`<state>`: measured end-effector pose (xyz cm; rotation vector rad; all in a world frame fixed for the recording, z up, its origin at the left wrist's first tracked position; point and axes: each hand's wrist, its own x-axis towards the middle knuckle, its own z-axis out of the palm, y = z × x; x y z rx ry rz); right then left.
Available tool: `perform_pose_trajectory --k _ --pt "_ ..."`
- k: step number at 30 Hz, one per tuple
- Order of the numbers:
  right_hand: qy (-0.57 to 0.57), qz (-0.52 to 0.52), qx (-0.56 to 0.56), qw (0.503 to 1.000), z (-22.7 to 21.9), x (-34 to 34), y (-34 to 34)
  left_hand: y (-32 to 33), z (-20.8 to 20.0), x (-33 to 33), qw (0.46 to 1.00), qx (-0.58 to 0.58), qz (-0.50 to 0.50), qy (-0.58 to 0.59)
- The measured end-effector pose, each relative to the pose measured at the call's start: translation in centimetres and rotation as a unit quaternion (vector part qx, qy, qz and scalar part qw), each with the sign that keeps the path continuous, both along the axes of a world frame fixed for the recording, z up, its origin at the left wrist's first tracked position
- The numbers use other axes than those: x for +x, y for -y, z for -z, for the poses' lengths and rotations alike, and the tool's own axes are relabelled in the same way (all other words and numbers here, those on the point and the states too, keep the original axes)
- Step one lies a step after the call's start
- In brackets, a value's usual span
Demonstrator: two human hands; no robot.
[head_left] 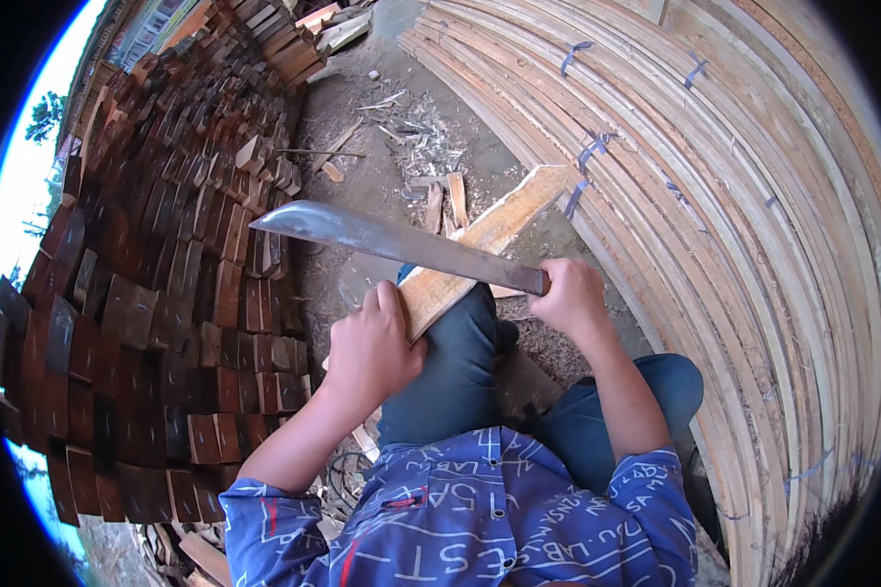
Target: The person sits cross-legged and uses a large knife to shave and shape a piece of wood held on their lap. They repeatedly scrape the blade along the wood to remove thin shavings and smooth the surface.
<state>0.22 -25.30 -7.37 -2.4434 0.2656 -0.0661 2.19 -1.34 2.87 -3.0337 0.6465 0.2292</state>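
Observation:
My right hand [570,299] is closed around the handle of a machete [392,238], whose handle is mostly hidden in my fist. The long grey blade points left and widens to a curved tip. It crosses over a pale wooden board [509,217]; whether steel and wood touch, I cannot tell. My left hand [370,347] grips the near end of that board, fingers over its edge. The board slants up and to the right above my bent leg, and its far end is ragged.
Stacked dark wood blocks [157,323] rise along the left. Long pale planks [715,225], tied with blue strips, lie in bundles on the right. Wood chips [421,137] and offcuts [457,200] litter the dirt ground [347,93] ahead. A thin stick [328,153] lies near the blocks.

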Motion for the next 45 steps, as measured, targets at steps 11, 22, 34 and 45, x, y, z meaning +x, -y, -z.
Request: perform_pose_trajectory --k 11,22,34,45 --pt "0.058 0.002 0.009 0.998 -0.3 -0.9 0.5 -1.2 1.1 1.1 0.998 -0.054 0.015 -0.017" --pt "0.096 -0.010 0.025 0.995 -0.6 -1.0 0.2 -1.8 2.2 0.3 0.989 -0.133 -0.020 -0.062" --pt "0.045 0.067 0.000 0.997 1.6 0.3 2.1 -0.2 -0.1 1.1 0.992 -0.091 -0.032 -0.081" --pt "0.051 0.072 -0.072 0.994 0.5 0.6 3.4 -0.8 0.7 1.0 0.987 -0.127 -0.035 -0.087"
